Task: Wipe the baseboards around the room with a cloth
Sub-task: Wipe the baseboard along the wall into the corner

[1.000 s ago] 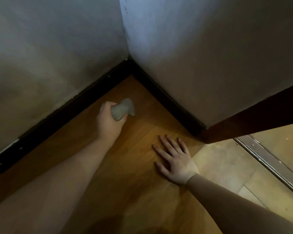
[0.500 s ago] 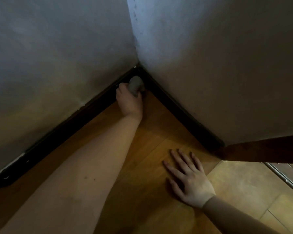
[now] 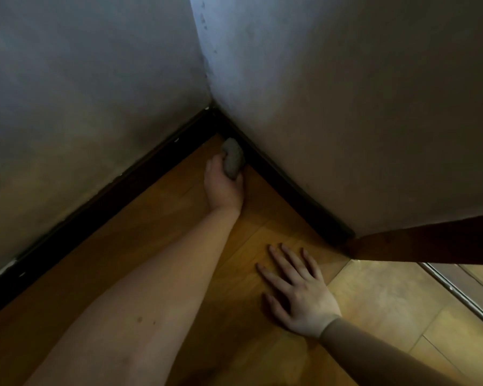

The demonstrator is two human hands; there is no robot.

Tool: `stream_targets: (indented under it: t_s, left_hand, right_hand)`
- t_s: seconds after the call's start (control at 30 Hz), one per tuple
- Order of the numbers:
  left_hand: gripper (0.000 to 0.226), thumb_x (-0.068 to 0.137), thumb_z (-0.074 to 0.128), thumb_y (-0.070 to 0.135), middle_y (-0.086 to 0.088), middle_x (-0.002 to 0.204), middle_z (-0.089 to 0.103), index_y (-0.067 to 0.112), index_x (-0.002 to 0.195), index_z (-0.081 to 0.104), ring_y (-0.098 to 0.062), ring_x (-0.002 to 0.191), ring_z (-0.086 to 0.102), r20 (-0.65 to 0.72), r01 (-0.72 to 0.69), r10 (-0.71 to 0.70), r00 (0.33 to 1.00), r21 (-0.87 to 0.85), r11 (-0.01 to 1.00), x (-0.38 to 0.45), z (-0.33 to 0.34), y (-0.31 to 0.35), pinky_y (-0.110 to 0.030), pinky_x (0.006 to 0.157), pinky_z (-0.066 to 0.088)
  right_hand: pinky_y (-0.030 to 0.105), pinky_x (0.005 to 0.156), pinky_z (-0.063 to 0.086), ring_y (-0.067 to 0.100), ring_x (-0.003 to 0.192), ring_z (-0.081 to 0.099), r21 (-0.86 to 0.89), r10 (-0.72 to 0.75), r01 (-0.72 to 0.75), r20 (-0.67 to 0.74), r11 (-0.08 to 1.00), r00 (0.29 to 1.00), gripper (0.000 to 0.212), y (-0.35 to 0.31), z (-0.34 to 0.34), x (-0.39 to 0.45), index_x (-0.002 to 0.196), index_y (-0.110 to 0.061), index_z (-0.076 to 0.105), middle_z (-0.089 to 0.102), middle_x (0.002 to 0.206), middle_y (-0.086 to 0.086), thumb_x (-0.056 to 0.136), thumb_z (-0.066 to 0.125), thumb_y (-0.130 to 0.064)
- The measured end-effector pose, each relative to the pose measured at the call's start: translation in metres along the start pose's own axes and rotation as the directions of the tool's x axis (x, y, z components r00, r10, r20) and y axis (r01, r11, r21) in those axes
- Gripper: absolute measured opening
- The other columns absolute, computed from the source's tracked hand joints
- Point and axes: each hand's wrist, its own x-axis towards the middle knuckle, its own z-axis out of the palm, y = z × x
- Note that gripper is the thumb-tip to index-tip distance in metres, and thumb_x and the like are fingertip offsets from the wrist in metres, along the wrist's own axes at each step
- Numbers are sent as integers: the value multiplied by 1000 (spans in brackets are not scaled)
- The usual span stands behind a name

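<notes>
dim room corner, two pale walls (image 3: 95, 87) meeting above a wooden floor (image 3: 156, 227). two dark baseboards (image 3: 101, 201) running along the wall feet, joined at the corner. left arm bare, stretched long and straight toward the corner. left hand (image 3: 223, 185) at its end, fingers curled round one wadded grey cloth (image 3: 232, 160), thumb side up. cloth bunched into a lump, poking out above the fist, pressed against or just beside the right-side baseboard (image 3: 290, 190) close to the corner; actual contact hard to tell in the gloom. right arm in one tan sleeve (image 3: 388, 355), entering from the lower right. right hand (image 3: 299, 291) flat on the floor, palm down, fingers straight and spread, pointing toward the walls, gripping nothing, well apart from the cloth. one dark brown door edge (image 3: 430, 240) at the right, ending the right-side baseboard. one metal threshold strip (image 3: 457, 296) beyond it, slanting across lighter flooring.
</notes>
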Motion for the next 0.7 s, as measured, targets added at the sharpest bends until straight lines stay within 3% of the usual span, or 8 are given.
stream_targets:
  t_s: [0.17, 0.4, 0.53, 0.7]
  left_hand:
    - [45, 76, 75, 1, -13, 116, 63, 6, 119, 65, -27, 108, 58, 98, -18, 22, 995, -37, 999, -40, 2, 2, -15, 86, 33]
    - [38, 74, 82, 9, -15, 105, 67, 3, 109, 69, -32, 97, 64, 304, -254, 232, 924, 35, 967, -81, -9, 1, -25, 80, 41]
    - [48, 77, 83, 19, -12, 118, 67, 8, 121, 67, -27, 109, 62, 402, -229, 188, 896, 57, 972, -76, -21, 7, -24, 88, 42]
    - [48, 75, 84, 29, -9, 114, 70, 14, 117, 68, -26, 106, 64, 481, -215, 108, 870, 173, 961, -66, -24, 18, -18, 75, 35]
  right_hand:
    - [57, 118, 5, 23, 152, 3, -6, -6, 6, -16, 1000, 1000, 61, 0, 1, 1, 154, -43, 14, 6, 165, -4, 98, 30, -60]
    - [55, 119, 0, 21, 152, -2, -32, 14, -14, 8, 999, 1000, 57, -2, -1, 1, 154, -45, 16, 8, 165, -3, 99, 26, -57]
    - [56, 118, 1, 21, 152, -5, -15, 24, -23, 34, 1000, 999, 63, -4, -2, -1, 153, -46, 13, 7, 165, -3, 94, 34, -53]
    - [52, 118, -13, 19, 149, -20, -36, -19, 23, 102, 999, 995, 67, 0, -11, 1, 153, -45, -4, -12, 165, -3, 95, 27, -60]
